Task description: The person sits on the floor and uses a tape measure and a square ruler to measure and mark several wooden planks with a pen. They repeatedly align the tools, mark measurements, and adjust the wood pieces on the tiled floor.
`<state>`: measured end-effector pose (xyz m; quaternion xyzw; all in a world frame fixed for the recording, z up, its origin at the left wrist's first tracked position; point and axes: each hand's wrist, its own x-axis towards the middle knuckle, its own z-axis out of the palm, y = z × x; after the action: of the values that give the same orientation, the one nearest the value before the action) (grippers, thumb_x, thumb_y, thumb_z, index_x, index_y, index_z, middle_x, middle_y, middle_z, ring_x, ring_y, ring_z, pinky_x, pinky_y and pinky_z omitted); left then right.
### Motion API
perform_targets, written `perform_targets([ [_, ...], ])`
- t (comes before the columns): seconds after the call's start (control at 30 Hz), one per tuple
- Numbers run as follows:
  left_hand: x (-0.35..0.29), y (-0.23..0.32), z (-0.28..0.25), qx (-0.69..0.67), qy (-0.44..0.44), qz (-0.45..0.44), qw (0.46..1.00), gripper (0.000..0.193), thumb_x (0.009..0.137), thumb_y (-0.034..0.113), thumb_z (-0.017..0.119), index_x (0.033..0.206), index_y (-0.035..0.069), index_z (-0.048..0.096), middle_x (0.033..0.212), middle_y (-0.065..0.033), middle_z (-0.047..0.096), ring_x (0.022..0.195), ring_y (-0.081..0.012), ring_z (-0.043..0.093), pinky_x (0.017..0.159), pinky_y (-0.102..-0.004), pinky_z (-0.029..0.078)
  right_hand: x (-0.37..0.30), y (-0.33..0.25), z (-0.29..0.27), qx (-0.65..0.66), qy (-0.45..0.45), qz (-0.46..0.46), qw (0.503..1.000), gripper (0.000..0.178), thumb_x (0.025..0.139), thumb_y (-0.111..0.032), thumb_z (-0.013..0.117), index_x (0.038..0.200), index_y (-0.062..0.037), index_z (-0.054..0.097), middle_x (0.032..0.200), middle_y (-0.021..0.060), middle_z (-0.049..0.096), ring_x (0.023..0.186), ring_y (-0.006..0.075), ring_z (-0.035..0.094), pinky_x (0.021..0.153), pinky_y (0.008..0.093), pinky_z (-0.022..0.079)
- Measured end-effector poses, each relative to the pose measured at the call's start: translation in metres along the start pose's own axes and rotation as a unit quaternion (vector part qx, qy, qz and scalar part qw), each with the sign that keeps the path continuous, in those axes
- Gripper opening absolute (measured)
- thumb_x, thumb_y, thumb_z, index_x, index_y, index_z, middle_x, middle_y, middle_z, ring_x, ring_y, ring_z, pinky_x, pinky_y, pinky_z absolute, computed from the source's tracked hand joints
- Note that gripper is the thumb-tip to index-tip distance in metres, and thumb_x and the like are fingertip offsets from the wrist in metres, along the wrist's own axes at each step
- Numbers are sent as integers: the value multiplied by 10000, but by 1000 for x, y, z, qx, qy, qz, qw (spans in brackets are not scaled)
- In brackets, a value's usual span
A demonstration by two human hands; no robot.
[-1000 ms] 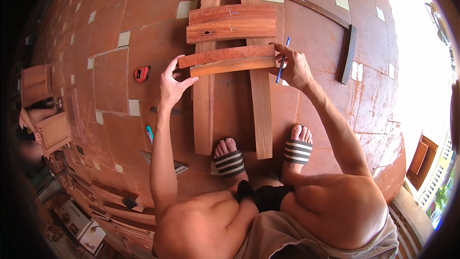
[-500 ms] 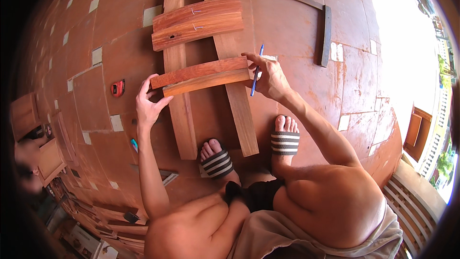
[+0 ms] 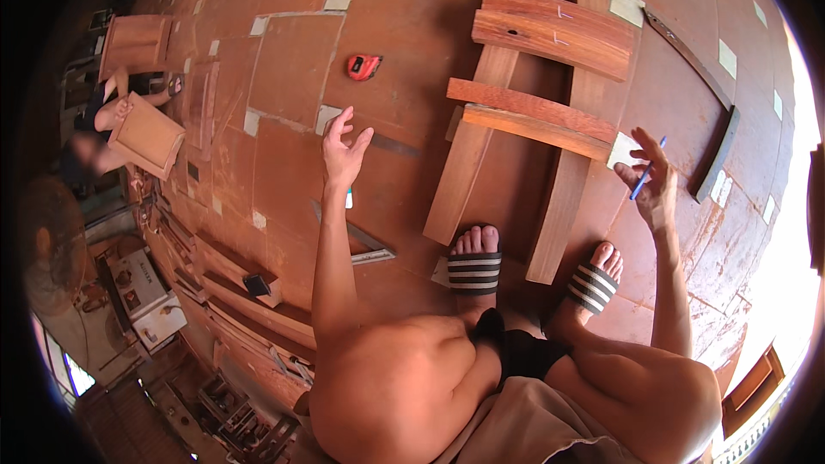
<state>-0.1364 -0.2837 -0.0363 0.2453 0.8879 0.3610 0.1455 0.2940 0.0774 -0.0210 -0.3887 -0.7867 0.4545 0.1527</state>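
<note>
My left hand (image 3: 344, 155) is raised over the tiled floor with its fingers apart and nothing in it. A blue pen (image 3: 640, 180) is held between the fingers of my right hand (image 3: 658, 185), just right of the wood. Two long wooden bars (image 3: 460, 180) lie on the floor in front of my feet. Across them rests a pair of slightly curved reddish boards (image 3: 533, 119), nearest to me and apart from both hands. Farther off, another pair of curved boards (image 3: 550, 39) lies across the bars, with pale marks on top.
A red tape measure (image 3: 364, 67) lies beyond my left hand. Right of the wood is a large dark carpenter's square (image 3: 718, 155); a smaller metal square (image 3: 371, 254) lies near my left forearm. Stacked timber (image 3: 249, 288) and a person holding a wooden panel (image 3: 148, 135) are at left.
Both hands have let go of the nearer pair of boards and moved apart from it. The pen stays in my right hand. The view has turned left, so the wood appears farther right.
</note>
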Motion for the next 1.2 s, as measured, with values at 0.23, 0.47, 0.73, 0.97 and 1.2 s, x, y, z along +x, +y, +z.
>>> perform_targets([
  [0.23, -134, -61, -83, 183, -32, -71, 980, 451, 853, 234, 844, 1231, 73, 658, 1111, -130, 667, 1000, -257, 663, 858, -393, 555, -6, 27, -63, -59, 56, 10, 997, 747, 911, -440, 823, 1493, -55, 558, 1447, 145, 638, 1094, 256, 658, 850, 373, 566],
  [0.47, -220, -50, -66, 270, -239, 10, 933, 405, 873, 254, 809, 1148, 15, 633, 1042, -148, 648, 947, -303, 649, 834, -429, 536, 20, -66, -159, -287, 2, -74, 955, 603, 838, -205, 875, 1385, -88, 648, 1080, 188, 756, 850, 288, 708, 764, 409, 581],
  [0.73, -183, 31, -113, 2, 61, -89, 994, 347, 1018, 213, 650, 1244, -31, 551, 1042, -130, 619, 966, -261, 622, 876, -388, 529, 55, -191, -126, -334, -63, -272, 900, 400, 929, -227, 783, 1275, -49, 692, 968, 201, 756, 836, 358, 754, 789, 474, 608],
  [0.97, -49, 223, -90, -467, -69, 40, 880, 300, 1095, 197, 521, 1311, -10, 503, 1232, -130, 538, 1109, -219, 554, 936, -369, 529, 5, -200, 34, -96, -44, -332, 937, 753, 884, -414, 771, 1460, -5, 510, 1306, 226, 652, 1146, 365, 653, 959, 471, 558],
  [1.2, -13, 284, -14, -609, -354, -133, 697, 320, 1129, 238, 481, 1346, 9, 534, 1115, -155, 634, 1077, -248, 658, 838, -370, 634, -27, -183, 88, 35, 177, -182, 967, 360, 860, -228, 819, 1139, -27, 712, 1156, 151, 732, 1009, 335, 676, 848, 438, 552],
])
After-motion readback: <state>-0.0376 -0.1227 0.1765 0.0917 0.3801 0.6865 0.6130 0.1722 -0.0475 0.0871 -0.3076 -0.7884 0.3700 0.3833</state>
